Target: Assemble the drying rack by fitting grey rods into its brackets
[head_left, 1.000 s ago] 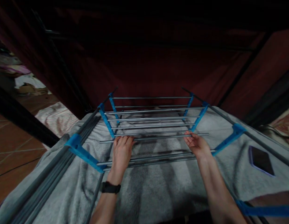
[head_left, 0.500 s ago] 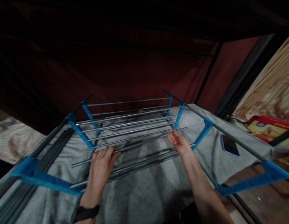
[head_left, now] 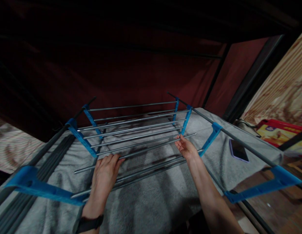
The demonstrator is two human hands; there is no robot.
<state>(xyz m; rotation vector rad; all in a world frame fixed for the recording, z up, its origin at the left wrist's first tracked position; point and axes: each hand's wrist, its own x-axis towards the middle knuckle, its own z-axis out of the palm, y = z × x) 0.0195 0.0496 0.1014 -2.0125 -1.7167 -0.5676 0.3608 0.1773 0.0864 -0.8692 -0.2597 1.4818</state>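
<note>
Both hands hold one loose metal tube [head_left: 151, 148], which slants across the rack with its right end higher in view. My left hand [head_left: 105, 172] is closed over the tube near its left end. Near the other end, my right hand [head_left: 185, 148] pinches it between thumb and fingers. Beyond the hands, several tubes run between a left blue bracket [head_left: 82, 139] and a right blue bracket [head_left: 187, 120]. Closer to me, a pair of tubes [head_left: 151, 170] spans the frame, passing behind my left wrist. The large near-left blue bracket [head_left: 43, 187] has a tube end beside it.
A bundle of grey tubes [head_left: 48, 159] lies at the left on the grey blanket [head_left: 146, 208]. A phone [head_left: 239, 150] rests on the blanket at the right, near a red and yellow box [head_left: 275, 131]. Another blue bracket [head_left: 265, 187] stands at the near right.
The view has shifted slightly. Both hands keep their hold on the tube, which stays in nearly the same place over the rack.
</note>
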